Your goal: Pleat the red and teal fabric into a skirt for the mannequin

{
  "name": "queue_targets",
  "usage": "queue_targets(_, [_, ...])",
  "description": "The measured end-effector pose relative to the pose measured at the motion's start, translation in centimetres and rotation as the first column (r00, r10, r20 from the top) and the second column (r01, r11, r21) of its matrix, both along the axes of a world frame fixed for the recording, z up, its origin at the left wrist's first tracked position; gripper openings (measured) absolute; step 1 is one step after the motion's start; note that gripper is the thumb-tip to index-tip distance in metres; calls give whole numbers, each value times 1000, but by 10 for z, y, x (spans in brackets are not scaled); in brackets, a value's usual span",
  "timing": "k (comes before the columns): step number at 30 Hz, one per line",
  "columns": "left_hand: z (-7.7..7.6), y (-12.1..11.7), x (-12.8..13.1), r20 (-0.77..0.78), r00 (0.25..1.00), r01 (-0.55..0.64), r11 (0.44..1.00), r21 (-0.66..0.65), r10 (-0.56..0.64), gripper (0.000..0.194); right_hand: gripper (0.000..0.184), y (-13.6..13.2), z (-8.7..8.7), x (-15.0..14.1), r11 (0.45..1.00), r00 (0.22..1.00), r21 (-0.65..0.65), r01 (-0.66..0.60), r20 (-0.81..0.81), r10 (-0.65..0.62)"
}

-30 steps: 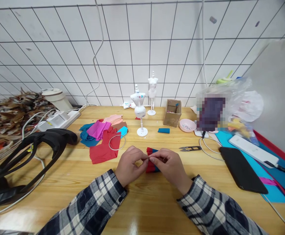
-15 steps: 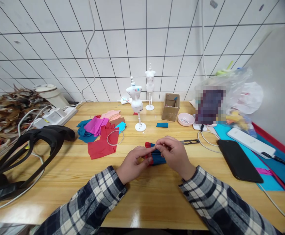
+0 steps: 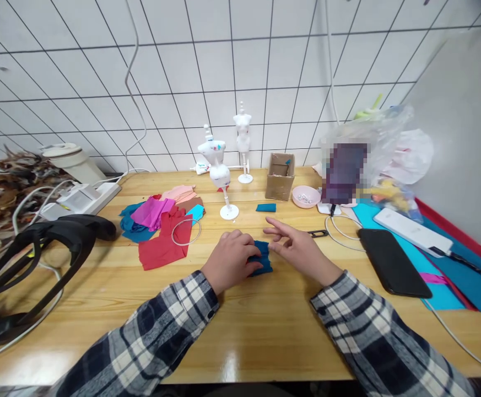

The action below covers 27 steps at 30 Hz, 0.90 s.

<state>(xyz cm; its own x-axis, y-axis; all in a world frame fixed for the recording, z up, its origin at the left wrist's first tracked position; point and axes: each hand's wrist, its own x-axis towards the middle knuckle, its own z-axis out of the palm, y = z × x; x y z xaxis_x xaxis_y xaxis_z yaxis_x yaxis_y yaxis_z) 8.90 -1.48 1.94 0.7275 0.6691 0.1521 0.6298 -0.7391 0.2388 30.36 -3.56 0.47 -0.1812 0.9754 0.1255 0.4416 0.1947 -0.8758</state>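
Observation:
In the head view a blue piece of crinkled paper (image 3: 265, 258) lies near the middle of the table. My left hand (image 3: 232, 258) is closed on its left side, fingers curled over it and hiding that part. Just to the right, my right hand (image 3: 300, 249) has its fingers stretched apart, holding nothing, with the fingertips close to the paper's right edge. Black thread snips (image 3: 318, 234) lie partly hidden behind that hand. Beyond both hands is a smaller folded blue strip (image 3: 266, 208).
White mini mannequins (image 3: 219, 175) stand at the back, beside a cardboard box (image 3: 280, 179) and a pink bowl (image 3: 306, 197) of beads. Crumpled coloured pieces (image 3: 166, 242) and a wire ring (image 3: 186, 232) lie left. A black headset (image 3: 50, 264) and black phone (image 3: 393, 262) flank the work area.
My right hand has opened and moved off the paper toward the right. My left hand now curls over the piece; its red part no longer shows. The whole view has shifted slightly.

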Motion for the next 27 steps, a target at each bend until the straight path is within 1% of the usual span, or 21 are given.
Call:
queue_targets(2, [-2,0,2,-35,999,-40,999,28,40,18,74,-1,-4,0,995,982,95,-41,187,23])
queue_targets(3, [-4,0,2,-29,998,-58,998,36,59,20,78,-1,-4,0,990,969,124,-69,244,37])
queue_targets(5, [-7,0,-1,1,996,-92,995,38,92,30,85,-2,-4,1,982,953,153,-112,296,63])
queue_targets(7, [-10,1,-4,17,995,-101,995,24,101,36,89,-3,-2,1,978,945,157,-139,315,83])
queue_targets(8, [-10,1,-5,13,995,-97,995,19,97,35,90,-3,-1,1,977,942,150,-149,321,94])
queue_targets(11, [-11,1,-6,1,995,-100,994,35,100,26,90,-3,1,1,978,933,121,-170,341,119])
queue_targets(13, [-11,0,-5,11,993,-117,992,54,117,24,90,-3,0,0,977,928,121,-177,351,125])
queue_targets(18, [-15,2,-6,38,990,-135,990,50,133,28,88,-2,-3,-3,970,920,148,-192,373,125])
queue_targets(21, [-17,3,-7,41,991,-131,991,41,129,20,87,-2,-4,-4,971,912,146,-192,392,121])
queue_targets(27, [-16,5,-8,134,981,-145,989,23,141,22,86,-1,-5,-5,974,905,165,-155,419,73])
